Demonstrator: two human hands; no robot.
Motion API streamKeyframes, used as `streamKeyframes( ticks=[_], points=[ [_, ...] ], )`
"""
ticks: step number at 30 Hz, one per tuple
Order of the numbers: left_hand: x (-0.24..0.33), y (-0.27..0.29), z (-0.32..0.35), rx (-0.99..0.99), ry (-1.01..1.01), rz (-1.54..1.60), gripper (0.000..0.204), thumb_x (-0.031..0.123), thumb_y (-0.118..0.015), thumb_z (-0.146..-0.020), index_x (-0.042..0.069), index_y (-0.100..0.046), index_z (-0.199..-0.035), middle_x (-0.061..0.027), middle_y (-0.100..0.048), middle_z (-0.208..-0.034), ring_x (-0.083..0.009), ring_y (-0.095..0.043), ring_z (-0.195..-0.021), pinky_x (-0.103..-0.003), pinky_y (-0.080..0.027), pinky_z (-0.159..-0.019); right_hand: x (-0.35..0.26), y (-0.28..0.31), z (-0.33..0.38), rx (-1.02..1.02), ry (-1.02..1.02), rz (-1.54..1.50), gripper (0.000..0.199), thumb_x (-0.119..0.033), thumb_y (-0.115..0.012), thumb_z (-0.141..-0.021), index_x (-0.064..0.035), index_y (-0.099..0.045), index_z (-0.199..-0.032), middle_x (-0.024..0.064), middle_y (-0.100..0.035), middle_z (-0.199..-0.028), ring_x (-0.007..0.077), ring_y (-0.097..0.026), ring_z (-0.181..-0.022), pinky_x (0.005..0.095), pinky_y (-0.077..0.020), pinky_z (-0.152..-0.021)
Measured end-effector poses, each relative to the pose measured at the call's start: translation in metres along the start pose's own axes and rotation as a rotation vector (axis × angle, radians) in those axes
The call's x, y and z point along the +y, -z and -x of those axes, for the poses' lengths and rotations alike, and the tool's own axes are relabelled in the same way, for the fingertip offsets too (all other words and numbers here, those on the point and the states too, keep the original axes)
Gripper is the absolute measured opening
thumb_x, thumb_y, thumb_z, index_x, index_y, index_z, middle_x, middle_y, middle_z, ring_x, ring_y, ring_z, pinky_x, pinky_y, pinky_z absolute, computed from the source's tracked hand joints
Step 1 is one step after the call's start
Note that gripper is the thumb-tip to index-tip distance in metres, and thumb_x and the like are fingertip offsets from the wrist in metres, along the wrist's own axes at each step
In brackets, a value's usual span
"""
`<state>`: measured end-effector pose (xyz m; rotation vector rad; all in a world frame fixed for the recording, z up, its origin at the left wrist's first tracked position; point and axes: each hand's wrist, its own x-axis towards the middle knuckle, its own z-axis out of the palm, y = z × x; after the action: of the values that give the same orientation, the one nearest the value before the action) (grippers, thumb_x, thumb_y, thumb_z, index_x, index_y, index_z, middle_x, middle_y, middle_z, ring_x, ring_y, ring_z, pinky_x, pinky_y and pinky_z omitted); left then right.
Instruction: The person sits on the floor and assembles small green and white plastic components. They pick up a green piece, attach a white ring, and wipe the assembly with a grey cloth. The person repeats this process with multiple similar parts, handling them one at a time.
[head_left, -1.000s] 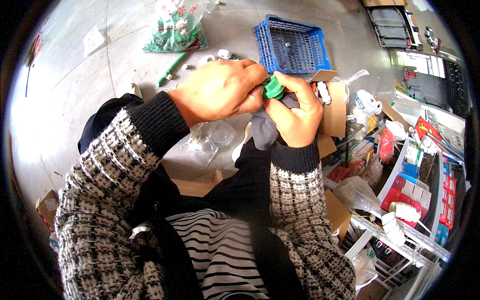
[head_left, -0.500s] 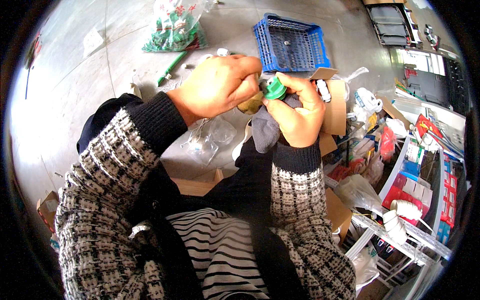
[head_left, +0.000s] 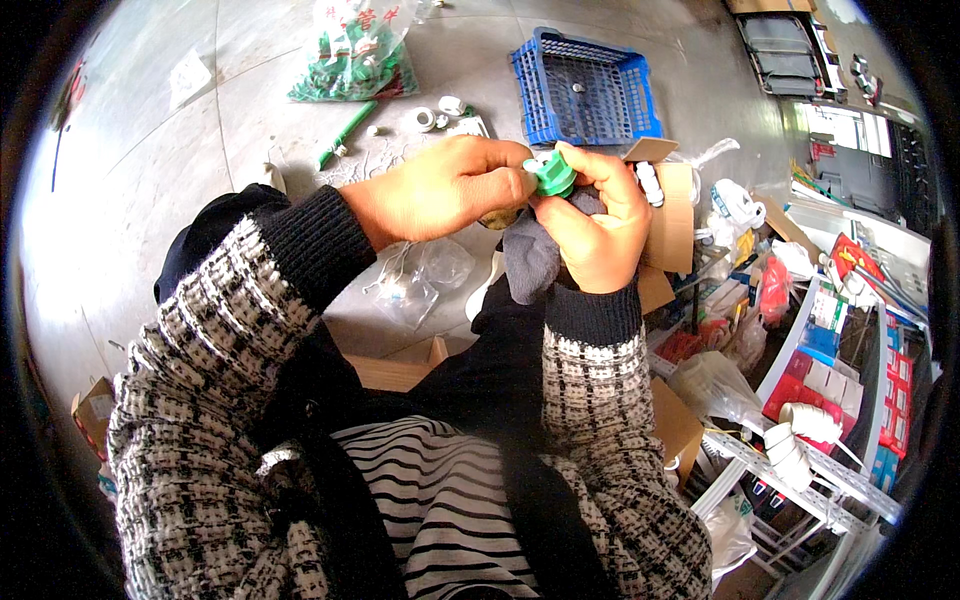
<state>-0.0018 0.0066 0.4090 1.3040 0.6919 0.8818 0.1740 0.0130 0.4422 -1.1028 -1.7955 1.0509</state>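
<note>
A small green plastic fitting [head_left: 551, 177] is pinched between the fingertips of both hands, just above my lap. My right hand [head_left: 598, 224] grips it from below and the right, fingers curled round it. My left hand [head_left: 443, 190] closes on it from the left with thumb and forefinger. Both arms wear a black-and-white checked knit with dark cuffs. A grey cloth [head_left: 528, 258] lies under my right hand.
A blue plastic basket [head_left: 583, 91] stands on the floor beyond the hands. A clear bag of green parts [head_left: 352, 55], a green tube [head_left: 343, 134] and white fittings [head_left: 428, 117] lie far left. Cardboard boxes [head_left: 671, 222] and a shelf of packets [head_left: 845, 365] crowd the right.
The hands have shifted slightly; my left fingers have slid back off the green fitting so more of it shows between the two hands.
</note>
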Motion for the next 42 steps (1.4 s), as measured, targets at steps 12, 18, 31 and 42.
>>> streamKeyframes(
  ticks=[12,18,31,42],
  points=[
    [-0.004,-0.004,0.000,-0.082,0.257,0.494,0.014,0.020,-0.043,-0.078,0.008,-0.048,-0.073,0.0031,-0.038,-0.062,-0.0067,-0.031,-0.052,-0.022,-0.024,-0.046,-0.002,0.003,-0.001,-0.018,0.150,0.191,0.041,0.011,-0.063,-0.060,0.0001,-0.059,-0.099,0.0062,-0.061,-0.087,0.0122,-0.057,-0.081,0.0254,-0.0439,-0.076],
    [-0.003,-0.008,0.001,0.013,0.064,0.318,0.016,0.015,-0.041,-0.080,0.003,-0.046,-0.071,0.0013,-0.041,-0.063,-0.0096,-0.038,-0.058,-0.024,-0.032,-0.053,-0.008,0.000,-0.001,-0.011,0.158,0.208,0.035,0.008,-0.063,-0.060,-0.0004,-0.062,-0.093,0.0082,-0.062,-0.083,0.0149,-0.059,-0.078,0.0259,-0.0456,-0.071],
    [0.013,0.010,0.004,0.146,0.166,-0.294,0.030,0.028,-0.052,-0.086,-0.001,-0.056,-0.078,-0.0108,-0.050,-0.062,-0.0151,-0.050,-0.060,-0.031,-0.040,-0.055,-0.006,0.003,-0.001,0.021,-0.180,-0.355,0.041,0.000,-0.069,-0.068,0.0031,-0.054,-0.106,0.0067,-0.060,-0.095,0.0117,-0.056,-0.084,0.0247,-0.0442,-0.078],
    [0.010,0.009,-0.002,0.271,-0.468,-0.358,0.021,0.010,-0.061,-0.080,0.001,-0.060,-0.099,-0.0076,-0.060,-0.086,-0.0163,-0.057,-0.080,-0.027,-0.045,-0.070,-0.005,0.004,-0.004,-0.076,-0.280,-0.562,0.042,-0.008,-0.066,-0.075,-0.0003,-0.045,-0.110,0.0108,-0.058,-0.096,0.0161,-0.057,-0.086,0.0284,-0.0472,-0.079]
  ],
)
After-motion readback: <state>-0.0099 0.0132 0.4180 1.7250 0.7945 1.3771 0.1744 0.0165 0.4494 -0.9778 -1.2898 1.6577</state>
